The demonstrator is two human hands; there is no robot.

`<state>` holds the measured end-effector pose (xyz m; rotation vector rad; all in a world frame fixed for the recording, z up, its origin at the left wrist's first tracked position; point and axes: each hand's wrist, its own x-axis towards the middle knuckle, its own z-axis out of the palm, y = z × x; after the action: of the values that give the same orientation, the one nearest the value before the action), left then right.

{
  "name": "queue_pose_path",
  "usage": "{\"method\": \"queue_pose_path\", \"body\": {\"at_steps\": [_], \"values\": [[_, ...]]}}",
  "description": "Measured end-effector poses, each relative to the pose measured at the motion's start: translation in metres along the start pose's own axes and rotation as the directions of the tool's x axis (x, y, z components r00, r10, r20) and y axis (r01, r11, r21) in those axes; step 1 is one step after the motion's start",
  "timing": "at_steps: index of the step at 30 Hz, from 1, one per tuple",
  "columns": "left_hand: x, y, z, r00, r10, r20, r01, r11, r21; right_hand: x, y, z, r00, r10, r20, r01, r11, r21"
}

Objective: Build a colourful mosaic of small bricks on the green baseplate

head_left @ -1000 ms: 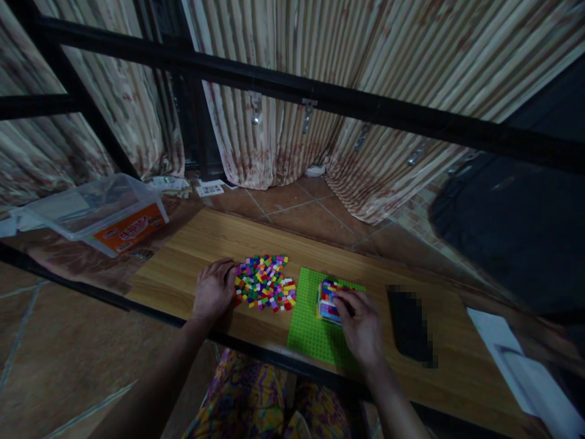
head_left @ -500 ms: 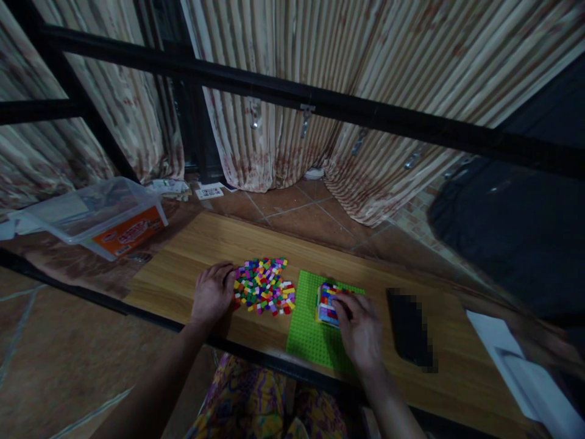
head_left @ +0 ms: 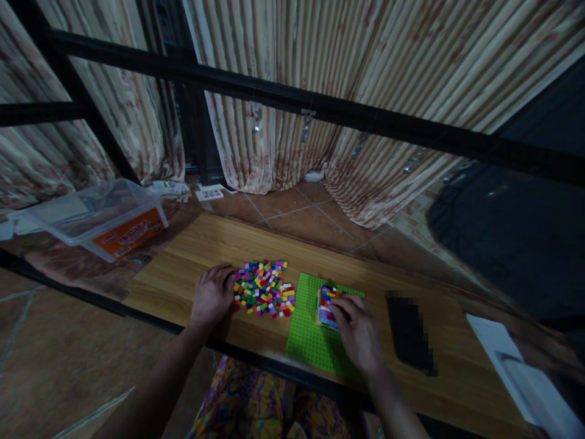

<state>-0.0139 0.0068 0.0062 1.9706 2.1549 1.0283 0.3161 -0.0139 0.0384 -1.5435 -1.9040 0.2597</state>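
Note:
A pile of small multicoloured toy bricks lies loose on the wooden tabletop. At its left edge rests my left hand, palm down, its fingers loosely bent and apart, touching the outermost bricks. Right of the pile lies a green studded baseplate. On it stands a low, square build of coloured bricks, its right part covered by my hand. Over that build, my right hand brings thumb and forefinger together against its top. Whatever sits between those fingertips is too small to make out.
A dark, pixelated flat object lies right of the baseplate, with white paper beyond it. A clear plastic box with an orange label stands at the left. A black metal bar crosses ahead, before the curtains.
My right hand's fingertips have shifted slightly to the left over the brick build. My left hand stays at the pile's edge. The whole view has moved very slightly.

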Motion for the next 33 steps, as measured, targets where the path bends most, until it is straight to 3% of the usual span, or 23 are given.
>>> {"method": "queue_pose_path", "body": {"at_steps": [21, 33], "values": [[-0.001, -0.001, 0.001, 1.000, -0.016, 0.011, 0.015, 1.000, 0.007, 0.007, 0.004, -0.005, 0.999, -0.024, -0.029, 0.022, 0.998, -0.055], [-0.001, -0.003, 0.003, 1.000, 0.001, -0.012, -0.001, 1.000, 0.013, 0.018, 0.007, 0.002, 0.960, 0.263, -0.100, -0.243, 0.954, 0.175]]}}
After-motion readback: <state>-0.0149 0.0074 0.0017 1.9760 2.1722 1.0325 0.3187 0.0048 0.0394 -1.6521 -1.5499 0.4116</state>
